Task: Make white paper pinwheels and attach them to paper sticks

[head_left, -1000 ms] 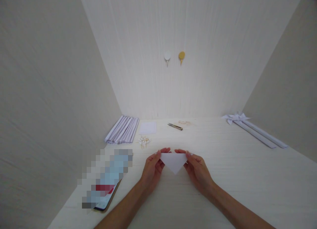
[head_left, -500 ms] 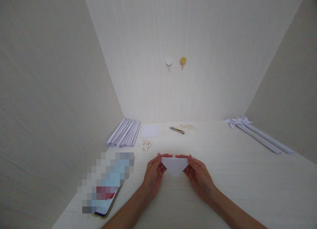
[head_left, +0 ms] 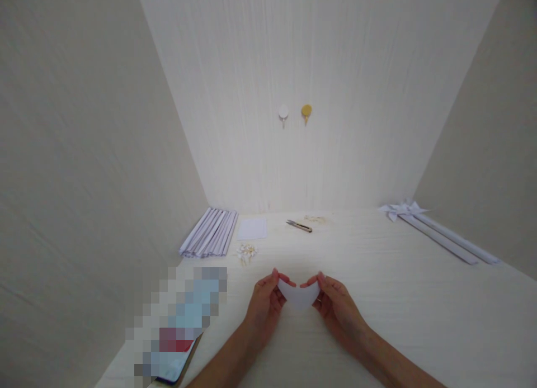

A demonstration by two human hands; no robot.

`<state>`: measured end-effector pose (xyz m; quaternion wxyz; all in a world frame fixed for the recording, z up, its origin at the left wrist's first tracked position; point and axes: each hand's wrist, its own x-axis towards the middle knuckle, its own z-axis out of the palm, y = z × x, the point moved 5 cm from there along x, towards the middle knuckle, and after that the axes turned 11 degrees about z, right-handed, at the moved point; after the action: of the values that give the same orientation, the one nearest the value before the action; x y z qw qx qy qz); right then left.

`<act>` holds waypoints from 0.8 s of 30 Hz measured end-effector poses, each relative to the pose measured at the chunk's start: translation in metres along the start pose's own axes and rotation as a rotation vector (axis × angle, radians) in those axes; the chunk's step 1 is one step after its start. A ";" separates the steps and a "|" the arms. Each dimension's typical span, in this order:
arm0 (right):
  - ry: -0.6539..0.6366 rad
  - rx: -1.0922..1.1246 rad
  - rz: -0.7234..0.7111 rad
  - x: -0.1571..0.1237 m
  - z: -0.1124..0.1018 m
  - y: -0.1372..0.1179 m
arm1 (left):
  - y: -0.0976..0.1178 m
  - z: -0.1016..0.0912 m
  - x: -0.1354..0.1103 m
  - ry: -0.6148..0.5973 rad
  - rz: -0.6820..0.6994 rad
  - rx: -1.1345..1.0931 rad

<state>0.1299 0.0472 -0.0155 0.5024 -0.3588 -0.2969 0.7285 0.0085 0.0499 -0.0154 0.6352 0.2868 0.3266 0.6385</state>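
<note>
The white paper (head_left: pixel 298 299) is pinched at opposite ends by the fingers of the left hand (head_left: pixel 265 303) and the right hand (head_left: pixel 337 305) and is bowed downward between them. Snips (head_left: pixel 299 226) are located beyond the fingertips.

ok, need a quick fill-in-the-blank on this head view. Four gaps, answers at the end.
1. The small piece of white paper held by the left hand and right hand is ____ (flat or bent).
2. The round hook beside the round white wall hook is coloured ____.
3. The row of slim white paper sticks lies on the ____ side of the white table.
4. The slim pointed snips lie to the ____ of the square white sheet.

Missing words: bent; yellow; left; right.
</note>
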 end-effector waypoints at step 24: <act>0.475 -1.070 -0.619 -0.019 -0.006 -0.033 | 0.000 0.010 -0.012 -0.385 0.278 0.994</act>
<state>0.1567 0.0396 0.0111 0.4927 -0.6080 -0.5883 0.2036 0.0167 0.0385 -0.0082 0.3812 0.7041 0.4257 0.4214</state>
